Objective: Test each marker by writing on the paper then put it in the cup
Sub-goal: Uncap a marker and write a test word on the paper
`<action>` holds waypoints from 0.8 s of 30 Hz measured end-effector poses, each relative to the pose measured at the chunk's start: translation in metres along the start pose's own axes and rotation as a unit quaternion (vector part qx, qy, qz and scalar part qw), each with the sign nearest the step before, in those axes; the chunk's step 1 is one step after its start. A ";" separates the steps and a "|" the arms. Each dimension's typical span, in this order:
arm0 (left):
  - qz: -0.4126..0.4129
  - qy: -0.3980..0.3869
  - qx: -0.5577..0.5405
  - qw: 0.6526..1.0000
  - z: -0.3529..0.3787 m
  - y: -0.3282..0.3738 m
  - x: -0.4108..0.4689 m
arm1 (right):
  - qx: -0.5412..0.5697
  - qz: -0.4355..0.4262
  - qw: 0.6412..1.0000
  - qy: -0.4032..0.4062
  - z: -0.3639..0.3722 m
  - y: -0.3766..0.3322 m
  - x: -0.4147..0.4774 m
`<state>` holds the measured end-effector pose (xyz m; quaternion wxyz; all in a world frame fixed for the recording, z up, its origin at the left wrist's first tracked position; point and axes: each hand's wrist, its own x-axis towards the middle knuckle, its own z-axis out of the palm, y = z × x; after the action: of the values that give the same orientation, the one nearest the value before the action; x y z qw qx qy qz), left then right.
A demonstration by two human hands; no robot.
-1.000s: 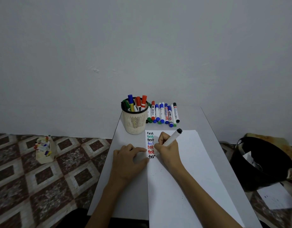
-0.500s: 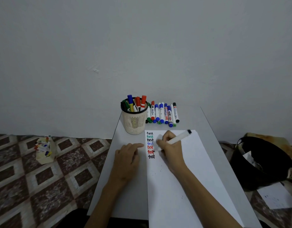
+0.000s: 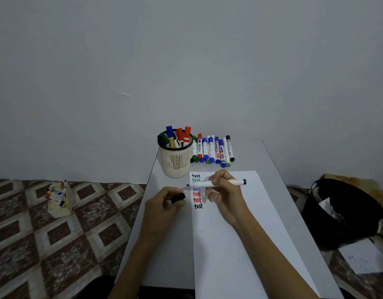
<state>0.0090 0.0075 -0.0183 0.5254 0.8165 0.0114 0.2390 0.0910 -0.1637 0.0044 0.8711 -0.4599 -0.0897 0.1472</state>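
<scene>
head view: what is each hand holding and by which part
The right hand grips the uncapped black marker around the middle of its barrel. The left hand pinches a black cap by its sides.

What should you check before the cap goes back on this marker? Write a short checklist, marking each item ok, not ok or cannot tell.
1. Writing done: ok, a black word ends the column on the paper.
2. Marker gripped: ok, the right hand holds it level, tip pointing left.
3. Cap in hand: ok, the left hand pinches it.
4. Cap lined up with the tip: not ok, it sits lower and apart.
5. Room in the cup: cannot tell, several markers stand in it.
</scene>
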 end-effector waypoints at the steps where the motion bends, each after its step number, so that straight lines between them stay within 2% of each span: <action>1: 0.002 -0.001 -0.008 1.000 -0.001 0.000 0.000 | -0.021 -0.006 1.000 -0.002 -0.001 0.001 0.001; 9: -0.006 0.018 -0.063 0.998 -0.003 0.006 0.000 | -0.077 -0.017 0.996 -0.032 0.001 0.002 -0.001; 12: 0.006 0.004 -0.065 0.998 -0.003 0.005 -0.001 | -0.104 0.001 0.993 -0.063 0.004 0.003 -0.004; 15: -0.021 0.012 -0.096 0.995 -0.005 0.006 0.000 | -0.140 0.023 0.988 -0.067 0.008 0.003 -0.007; 18: -0.050 0.024 -0.151 0.987 -0.007 0.008 0.001 | -0.124 0.027 0.990 -0.063 0.008 -0.003 -0.007; 22: -0.068 0.046 -0.191 0.978 -0.008 0.012 0.001 | -0.084 0.077 0.990 -0.085 0.006 -0.011 -0.009; 24: -0.079 0.048 -0.203 0.975 -0.008 0.013 0.001 | -0.103 0.080 0.988 -0.081 0.004 -0.014 -0.010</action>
<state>0.0039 0.0093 -0.0039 0.6962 0.6769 0.0522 0.2334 0.0828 -0.1714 0.0176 0.7946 -0.5393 -0.1372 0.2428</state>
